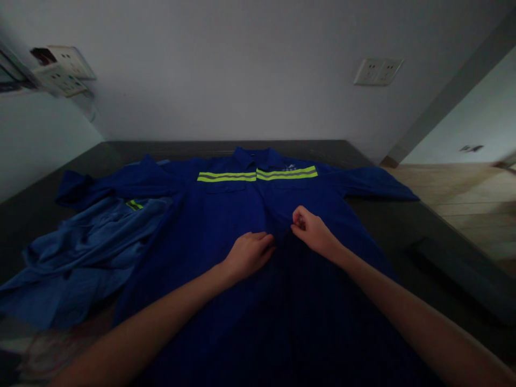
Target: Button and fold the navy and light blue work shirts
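Observation:
A dark blue work jacket (209,215) lies spread face up, its collar at the far side and both sleeves stretched outward. Yellow-green and grey reflective strips cross its chest, with a small pale print above the right one. Along the front opening, my left hand (249,252) is closed with its fingers curled down onto the fabric near the middle edge; the fingertips are partly hidden. To its right, my right hand (312,228) pinches the edge of the right front panel, and the cloth there is slightly raised.
Under the jacket is a dark table (330,149) against a white wall. A crumpled lighter blue garment (92,258) lies at the left. On the right sits a dark, long object (459,277). Sockets (379,71) are on the wall, and a tiled floor (455,188) shows beyond.

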Demonstrator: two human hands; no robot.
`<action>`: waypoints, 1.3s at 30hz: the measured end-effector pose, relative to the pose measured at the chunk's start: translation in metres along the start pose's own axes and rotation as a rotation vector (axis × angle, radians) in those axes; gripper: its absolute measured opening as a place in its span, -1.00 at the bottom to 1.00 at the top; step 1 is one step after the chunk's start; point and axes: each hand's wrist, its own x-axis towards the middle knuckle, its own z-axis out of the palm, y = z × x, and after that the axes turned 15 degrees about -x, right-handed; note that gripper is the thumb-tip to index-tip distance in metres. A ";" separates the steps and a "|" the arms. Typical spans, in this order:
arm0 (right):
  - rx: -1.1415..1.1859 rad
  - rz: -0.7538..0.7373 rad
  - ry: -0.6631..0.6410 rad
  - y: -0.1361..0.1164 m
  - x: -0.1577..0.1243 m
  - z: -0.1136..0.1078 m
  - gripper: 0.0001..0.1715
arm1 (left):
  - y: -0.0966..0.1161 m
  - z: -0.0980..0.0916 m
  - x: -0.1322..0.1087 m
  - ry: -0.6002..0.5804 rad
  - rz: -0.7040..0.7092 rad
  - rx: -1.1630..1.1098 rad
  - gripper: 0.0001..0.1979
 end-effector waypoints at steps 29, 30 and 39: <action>0.115 -0.051 -0.116 -0.003 -0.038 0.010 -0.87 | -0.008 0.003 -0.004 0.020 -0.026 0.001 -0.95; 0.173 -0.046 -0.146 -0.002 -0.035 0.005 -0.84 | -0.008 0.002 -0.004 0.024 -0.029 -0.031 -0.95; 0.355 -0.036 -0.214 -0.014 -0.021 0.007 -0.63 | -0.007 0.002 -0.006 0.188 -0.046 -0.306 -0.90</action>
